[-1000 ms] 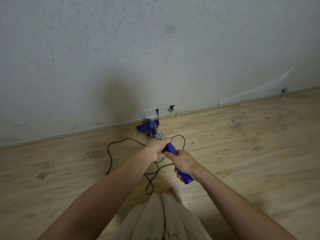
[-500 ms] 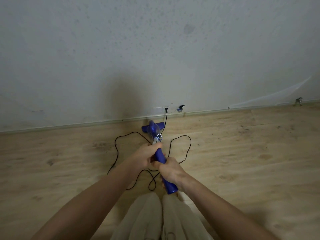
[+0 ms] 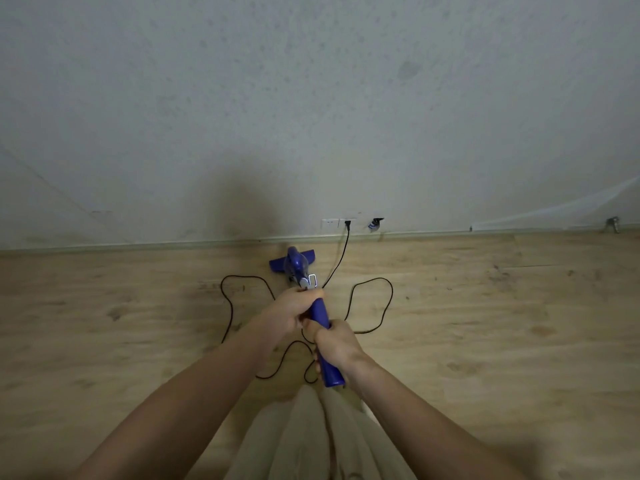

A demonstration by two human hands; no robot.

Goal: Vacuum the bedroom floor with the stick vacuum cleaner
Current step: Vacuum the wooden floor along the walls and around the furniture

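Compared with a second ago, we have swung the blue stick vacuum cleaner (image 3: 313, 306) round so it points almost straight up the frame, and its floor head (image 3: 292, 260) now sits squarer to the skirting board (image 3: 138, 244), just short of it, in the middle of the frame. We read that as a pass reaching the wall edge, so the next stroke probably draws back toward us. Our left hand (image 3: 294, 311) is clenched round the upper part of the handle near the metal bracket, and our right hand (image 3: 337, 344) is wrapped round the lower grip, whose blunt end pokes out below it. The vacuum is smooth glossy plastic, with a rounded translucent body above a flat, wing-shaped head. The thin black power cord (image 3: 372, 306) runs from a low wall socket (image 3: 341, 222), right of centre, and loops loosely over the floor (image 3: 502, 341) on both sides of the handle, which could snag the head. The floor is pale wood-grain boarding with scattered dark specks at the right; the wall (image 3: 311, 98) is matt, rough, mottled plaster. Pale loose trousers (image 3: 311, 438) fill the bottom centre.
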